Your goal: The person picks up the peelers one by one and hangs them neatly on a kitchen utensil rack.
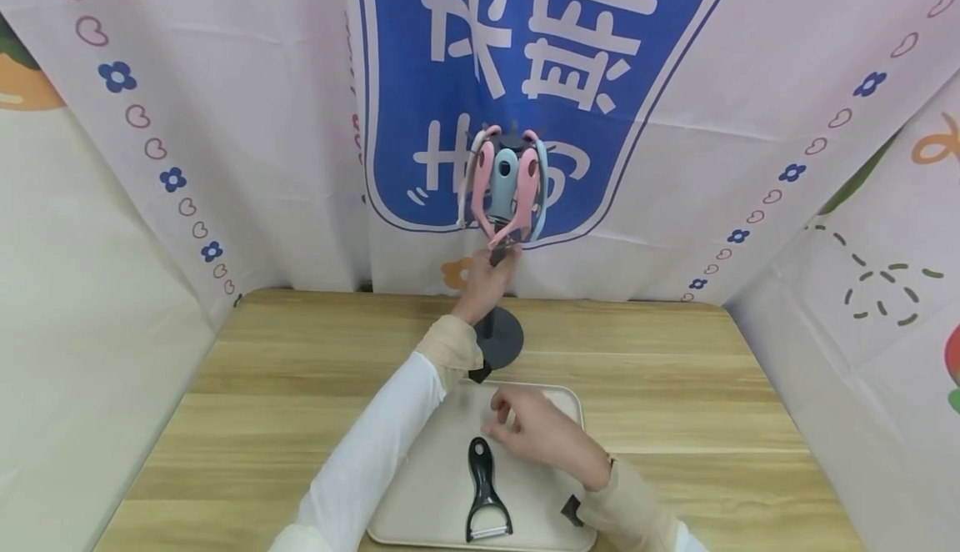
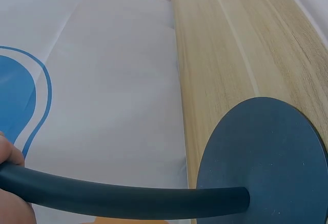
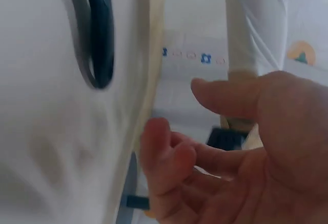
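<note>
My left hand [image 1: 486,283] grips the dark post [image 2: 128,199] of a utensil stand, just under its head. From the top of the stand hang several pink and light-blue handled utensils [image 1: 506,181]; their lower ends are partly hidden. The round dark base [image 1: 504,340] rests on the table. Above the tray hovers my right hand [image 1: 543,431], fingers loosely bent with nothing between them. In the right wrist view its thumb and fingertips are apart. A black peeler [image 1: 482,477] lies on the tray beside that hand, its blade end toward me.
A beige tray [image 1: 420,494] lies on the wooden table [image 1: 660,385] in front of the stand. Behind the table hangs a printed cloth [image 1: 300,118] with a large blue panel, close to the stand. Further cloth walls rise at both sides.
</note>
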Available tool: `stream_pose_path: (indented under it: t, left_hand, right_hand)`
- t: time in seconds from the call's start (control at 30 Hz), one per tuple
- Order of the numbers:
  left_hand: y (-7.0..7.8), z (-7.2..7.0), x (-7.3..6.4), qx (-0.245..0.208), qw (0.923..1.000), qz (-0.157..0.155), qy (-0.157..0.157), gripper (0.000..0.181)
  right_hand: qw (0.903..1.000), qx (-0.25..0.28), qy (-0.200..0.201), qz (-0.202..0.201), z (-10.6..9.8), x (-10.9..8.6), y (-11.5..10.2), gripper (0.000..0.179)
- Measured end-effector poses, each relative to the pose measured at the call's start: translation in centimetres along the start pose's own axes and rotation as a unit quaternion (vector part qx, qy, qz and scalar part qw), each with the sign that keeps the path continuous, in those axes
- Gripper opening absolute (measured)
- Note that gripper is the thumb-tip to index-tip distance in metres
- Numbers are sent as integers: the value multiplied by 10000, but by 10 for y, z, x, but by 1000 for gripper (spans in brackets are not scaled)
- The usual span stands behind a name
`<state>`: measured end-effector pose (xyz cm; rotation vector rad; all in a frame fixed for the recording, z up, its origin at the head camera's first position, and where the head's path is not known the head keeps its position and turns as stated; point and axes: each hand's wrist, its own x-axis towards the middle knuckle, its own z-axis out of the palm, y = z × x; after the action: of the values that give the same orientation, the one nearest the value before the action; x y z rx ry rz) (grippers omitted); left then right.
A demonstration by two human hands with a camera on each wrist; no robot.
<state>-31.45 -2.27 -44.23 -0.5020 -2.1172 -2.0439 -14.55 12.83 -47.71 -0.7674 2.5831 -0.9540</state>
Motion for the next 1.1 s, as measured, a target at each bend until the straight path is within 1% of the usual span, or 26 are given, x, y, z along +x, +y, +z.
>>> stream_pose_path:
  t: [0.07,0.13,0.23,0.33,0.43,0.53,0.63,0.73,0.87,1.03,1.1]
  left_hand:
    - [1,-1,0,29,10000,-7,-6,44]
    - [1,-1,0,58,10000,-11,-8,45]
    - [2,-2,0,64,10000,2,-11,48]
    - [2,-1,0,78,10000,13,47,50]
    - [2,1,1,120,9999,-9,58,51]
    - [2,3,1,105,9999,27,-6,51]
    - [1,4,2,39,9999,122,10,50]
    - [1,2,2,10,9998,188,107,49]
    - [1,1,1,36,9998,152,111,48]
    - [-1,1,0,66,9998,172,105,49]
    - [-1,1,0,55,9997,187,119,49]
  right_hand:
    - [9995,-68,-256,160,10,-4,-4,34]
    - [9984,-255,-367,352,18,-9,-8,38]
    - [9964,-574,-372,507,29,-12,-12,43]
    - [9946,-823,-301,548,37,-12,-15,46]
    - [9934,-897,-237,679,43,-13,-15,50]
    - [9929,-817,-251,830,48,-14,-15,52]
    - [9931,-681,-267,913,52,-14,-14,51]
    - [9937,-613,-269,903,53,-14,-15,49]
    - [9918,-790,-338,948,54,-13,-17,46]
    - [9875,-1120,-435,1018,54,-14,-19,41]
    - [9870,-1163,-457,1008,52,-14,-20,38]
